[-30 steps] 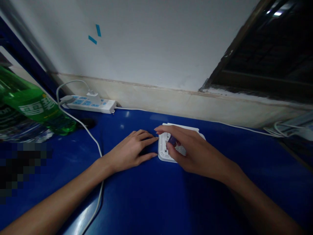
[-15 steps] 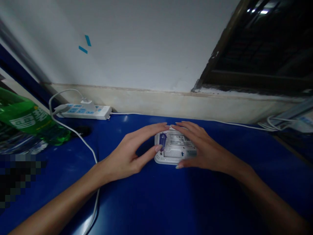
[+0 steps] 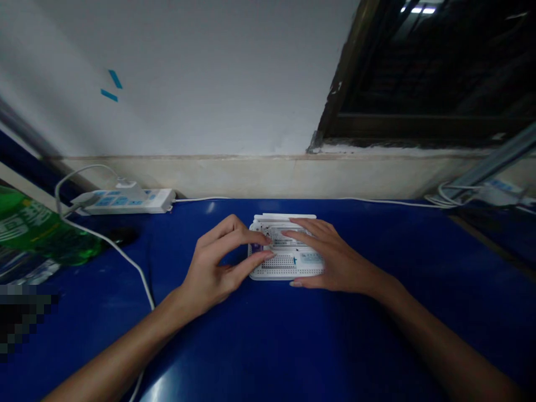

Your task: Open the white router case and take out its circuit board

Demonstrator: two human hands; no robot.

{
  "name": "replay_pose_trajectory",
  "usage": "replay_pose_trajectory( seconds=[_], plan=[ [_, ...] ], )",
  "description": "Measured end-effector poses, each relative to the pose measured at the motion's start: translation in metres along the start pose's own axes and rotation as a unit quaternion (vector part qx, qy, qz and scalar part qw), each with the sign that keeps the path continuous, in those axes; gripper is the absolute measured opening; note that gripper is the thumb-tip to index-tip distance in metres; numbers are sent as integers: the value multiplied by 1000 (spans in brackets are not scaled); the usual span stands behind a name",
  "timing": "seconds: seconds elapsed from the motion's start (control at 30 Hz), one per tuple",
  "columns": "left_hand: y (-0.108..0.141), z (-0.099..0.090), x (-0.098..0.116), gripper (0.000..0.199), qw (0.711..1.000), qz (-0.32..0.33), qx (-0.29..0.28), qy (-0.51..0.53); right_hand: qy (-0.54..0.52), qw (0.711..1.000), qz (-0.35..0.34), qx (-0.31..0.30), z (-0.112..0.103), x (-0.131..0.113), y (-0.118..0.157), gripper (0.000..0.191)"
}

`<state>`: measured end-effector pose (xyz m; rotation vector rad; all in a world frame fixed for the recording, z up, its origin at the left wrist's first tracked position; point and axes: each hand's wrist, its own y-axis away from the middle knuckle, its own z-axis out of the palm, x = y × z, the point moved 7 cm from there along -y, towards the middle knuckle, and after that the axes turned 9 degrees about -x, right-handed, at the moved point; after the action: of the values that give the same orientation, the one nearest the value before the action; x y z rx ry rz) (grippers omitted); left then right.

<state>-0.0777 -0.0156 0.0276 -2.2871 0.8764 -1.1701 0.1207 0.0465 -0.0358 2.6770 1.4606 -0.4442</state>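
Note:
On the blue table lies a flat white router (image 3: 281, 273), its label and vent holes facing up. My right hand (image 3: 330, 251) holds it at the right end, fingers spread over the face and thumb at the near edge. Over the router's left part, my left hand (image 3: 224, 257) brings thumb and index fingertip close together in a pinch. Whatever sits between those tips is too small or hidden to tell. A small purple piece, like a tool handle (image 3: 257, 247), shows partly between that thumb and index finger.
A white power strip (image 3: 129, 202) with a plug stands along the wall. Its white cable (image 3: 125, 259) runs down the table's left side. A green bottle (image 3: 37, 229) lies at the far left, near a dark object (image 3: 121, 235). More cable (image 3: 444, 195) is coiled at the back right.
My left thumb and index finger have drawn together over the router. The purple handle, upright before, is now mostly covered by my left hand. The right hand keeps its place. The view has shifted.

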Motion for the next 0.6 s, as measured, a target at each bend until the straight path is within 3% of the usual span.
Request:
replay_pose_trajectory(
  seconds=[0.23, 0.53, 0.6],
  plan=[
    [11, 8, 0, 45, 995, 1, -95, -8, -12, 1000, 6, 5, -2, -2, 2, 92],
    [14, 15, -5, 37, 1000, 13, -2, -18, -29, 999, 2, 12, -2, -1, 2, 94],
    [15, 17, -4, 39, 999, 13, -12, -30, -27, 1000, 4, 10, -2, -1, 2, 94]
  ],
)
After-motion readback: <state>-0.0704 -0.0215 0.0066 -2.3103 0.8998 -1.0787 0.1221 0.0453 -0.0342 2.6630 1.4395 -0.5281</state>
